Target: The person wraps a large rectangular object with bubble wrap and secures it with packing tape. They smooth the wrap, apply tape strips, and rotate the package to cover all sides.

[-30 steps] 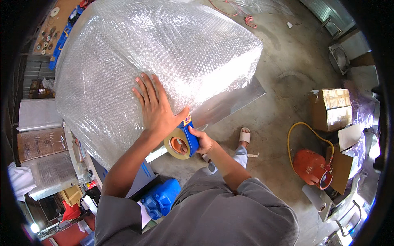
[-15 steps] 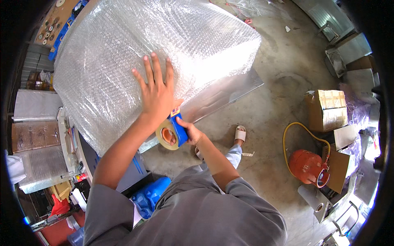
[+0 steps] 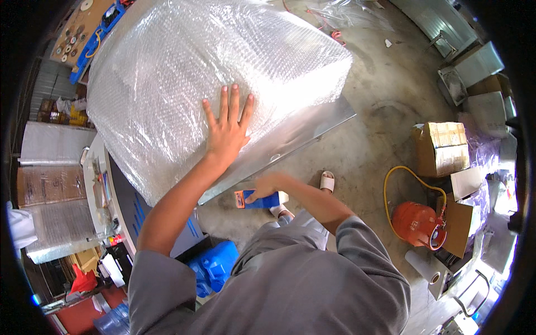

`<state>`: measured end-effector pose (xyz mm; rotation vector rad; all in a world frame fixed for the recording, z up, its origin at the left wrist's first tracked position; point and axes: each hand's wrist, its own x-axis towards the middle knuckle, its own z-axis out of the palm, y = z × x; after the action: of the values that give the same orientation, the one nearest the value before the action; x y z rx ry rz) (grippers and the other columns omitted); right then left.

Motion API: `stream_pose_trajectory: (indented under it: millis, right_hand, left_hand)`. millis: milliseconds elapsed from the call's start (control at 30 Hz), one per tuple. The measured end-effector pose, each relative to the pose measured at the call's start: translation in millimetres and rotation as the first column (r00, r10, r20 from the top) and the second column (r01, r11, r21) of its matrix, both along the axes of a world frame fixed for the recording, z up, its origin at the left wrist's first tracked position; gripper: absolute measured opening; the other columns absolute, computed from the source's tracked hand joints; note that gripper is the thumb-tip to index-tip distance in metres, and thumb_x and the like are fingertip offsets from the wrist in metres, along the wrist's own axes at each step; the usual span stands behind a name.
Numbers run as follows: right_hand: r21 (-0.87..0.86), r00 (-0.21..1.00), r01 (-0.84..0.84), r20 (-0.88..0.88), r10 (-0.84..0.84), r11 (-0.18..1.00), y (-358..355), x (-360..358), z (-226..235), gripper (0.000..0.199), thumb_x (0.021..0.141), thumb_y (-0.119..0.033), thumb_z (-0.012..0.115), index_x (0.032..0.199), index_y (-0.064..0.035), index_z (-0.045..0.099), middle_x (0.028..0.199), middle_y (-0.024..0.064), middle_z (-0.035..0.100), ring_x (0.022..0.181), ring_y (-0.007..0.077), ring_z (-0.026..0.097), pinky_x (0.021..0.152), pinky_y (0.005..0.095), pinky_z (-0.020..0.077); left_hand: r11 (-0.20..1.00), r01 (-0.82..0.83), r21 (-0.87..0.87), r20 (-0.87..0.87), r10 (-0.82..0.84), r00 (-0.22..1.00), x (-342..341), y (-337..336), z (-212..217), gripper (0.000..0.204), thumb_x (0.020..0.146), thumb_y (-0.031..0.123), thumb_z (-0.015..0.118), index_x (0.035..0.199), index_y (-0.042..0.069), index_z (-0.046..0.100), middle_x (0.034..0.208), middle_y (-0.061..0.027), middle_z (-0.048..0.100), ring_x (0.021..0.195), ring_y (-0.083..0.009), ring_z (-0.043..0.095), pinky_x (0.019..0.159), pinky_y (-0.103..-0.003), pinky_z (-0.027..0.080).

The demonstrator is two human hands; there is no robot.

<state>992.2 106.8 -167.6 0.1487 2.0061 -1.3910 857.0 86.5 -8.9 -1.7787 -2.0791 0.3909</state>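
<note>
A large metal box-like piece (image 3: 290,137) is draped in clear bubble wrap (image 3: 167,84). My left hand (image 3: 226,137) lies flat on the wrap near its front edge, fingers spread. My right hand (image 3: 269,187) grips a blue tape dispenser (image 3: 262,201) with an orange end, held low in front of my body, apart from the wrap. The hand is slightly blurred. Its tape roll is mostly out of sight from this angle. Below the wrap's near edge, the bare metal side shows.
An orange gas cylinder (image 3: 416,224) with a yellow hose (image 3: 386,195) stands on the floor at right, beside a cardboard box (image 3: 441,148). Blue plastic jugs (image 3: 215,265) sit near my left side. Wrapped packages (image 3: 53,187) are stacked at far left.
My right hand has drawn the tape dispenser down and away from the wrap, turning it sideways. My left hand still presses on the wrap, a little further right in view.
</note>
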Motion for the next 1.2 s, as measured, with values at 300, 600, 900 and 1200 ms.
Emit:
stream_pose_trajectory:
  millis: [300,600,900,1200]
  right_hand:
    - [-0.785,0.551,0.55,0.597,-0.583,-0.284,104,111,57,0.066,0.096,-0.059,0.054,0.127,-0.0007,0.057,0.085,0.0195,0.067,0.057,0.0311,0.065,0.054,0.0423,0.0569]
    - [-0.866,0.613,0.478,0.45,-0.65,-0.149,179,43,37,0.059,0.098,-0.05,0.055,0.126,0.0024,0.055,0.091,0.0187,0.07,0.063,0.0318,0.07,0.063,0.0458,0.0615]
    - [-0.797,0.539,0.554,0.564,-0.625,-0.241,139,43,40,0.058,0.094,-0.051,0.064,0.123,-0.0017,0.06,0.109,0.016,0.069,0.089,0.0285,0.07,0.077,0.0441,0.0603]
    - [-0.839,0.575,0.447,0.535,-0.619,-0.31,111,31,-3,0.052,0.094,-0.05,0.065,0.114,-0.0012,0.064,0.087,0.0135,0.071,0.062,0.0252,0.068,0.058,0.0378,0.0596]
  left_hand:
    - [0.991,-0.058,-0.122,0.007,0.06,0.998,4,-7,10,0.121,0.069,0.057,0.083,0.158,0.004,0.021,0.163,-0.03,0.01,0.152,-0.048,0.008,0.112,-0.079,0.007]
    - [0.999,-0.027,-0.046,0.024,0.028,0.999,3,-5,6,0.119,0.068,0.055,0.084,0.157,0.003,0.025,0.162,-0.0308,0.013,0.152,-0.0488,0.009,0.112,-0.078,0.007]
    - [0.997,0.024,0.076,0.18,-0.037,0.983,5,-4,8,0.105,0.08,0.048,0.071,0.155,-0.004,0.022,0.161,-0.0344,0.013,0.15,-0.0524,0.008,0.112,-0.077,0.004]
    - [0.995,0.059,0.084,0.219,-0.077,0.973,3,-7,12,0.098,0.088,0.044,0.063,0.155,-0.011,0.015,0.161,-0.0367,0.009,0.15,-0.0537,0.0,0.111,-0.077,-0.001]
